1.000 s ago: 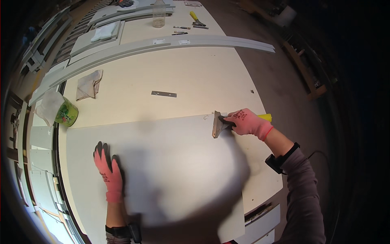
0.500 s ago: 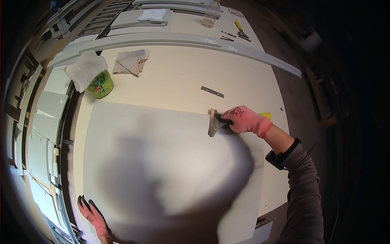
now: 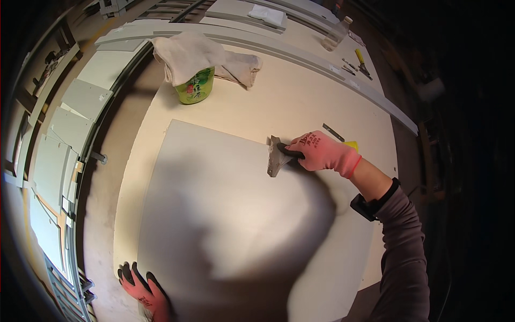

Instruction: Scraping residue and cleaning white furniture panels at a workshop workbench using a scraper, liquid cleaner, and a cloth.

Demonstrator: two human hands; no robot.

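A smooth light grey panel [image 3: 177, 161] lies on the cream board, with a dark shadow across it. My right hand [image 3: 324, 151], in a pink glove with dark fingertips, is closed around a scraper. The scraper's wide metal head [image 3: 274, 158] rests on or just over the panel near its far edge, and its yellow handle end [image 3: 352, 145] shows behind my wrist. At the panel's near left edge, my left hand [image 3: 144, 290], gloved alike, lies with fingers spread and holds nothing.
A loose flat blade [image 3: 333, 132] lies beyond my right hand. A green tub [image 3: 195, 88] draped with a cloth [image 3: 188, 53] stands at the far left, another cloth [image 3: 241, 67] beside it. Long grey strips [image 3: 300, 59] cross the board; a clear bottle [image 3: 337, 35] and yellow-handled tool [image 3: 362, 63] lie beyond.
The view has turned, so the table appears shifted right. My right hand has carried the scraper leftward over the panel, away from the loose blade. My left hand stays by the left edge.
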